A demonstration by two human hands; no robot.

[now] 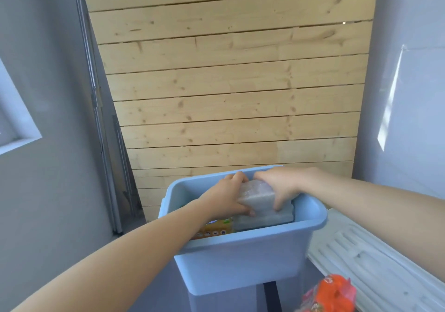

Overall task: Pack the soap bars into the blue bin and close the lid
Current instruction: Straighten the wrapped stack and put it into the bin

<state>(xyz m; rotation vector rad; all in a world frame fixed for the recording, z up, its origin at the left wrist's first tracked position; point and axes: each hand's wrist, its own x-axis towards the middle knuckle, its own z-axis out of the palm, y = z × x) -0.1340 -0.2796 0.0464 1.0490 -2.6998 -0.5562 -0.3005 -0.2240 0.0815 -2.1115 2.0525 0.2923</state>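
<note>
One blue bin (240, 261) stands open in the lower middle of the view, its rim rounded and its walls a plain pale blue; no lid sits on it. Two hands reach into it from either side. The left hand (226, 198) and the right hand (277, 186) together clasp one soap bar (256, 197), fingers wrapped over its far edge and thumbs pressing its near face. That bar is a pale grey-white block in a clear, glittery wrap, tilted, held just above the bin's rim at the right half of the opening. Under it, inside the bin, lies a second soap bar (265, 219) of the same pale grey look, flat against the right wall. Beside that, at the left of the bin's inside, one yellow-orange package (214, 231) with small printed icons shows partly under the left wrist. Outside the bin, at the lower right, lies one orange-red wrapped packet (332, 295), blurred, next to a white ribbed panel (375, 263). Behind everything runs a wall of pale wooden planks (228, 83).
</note>
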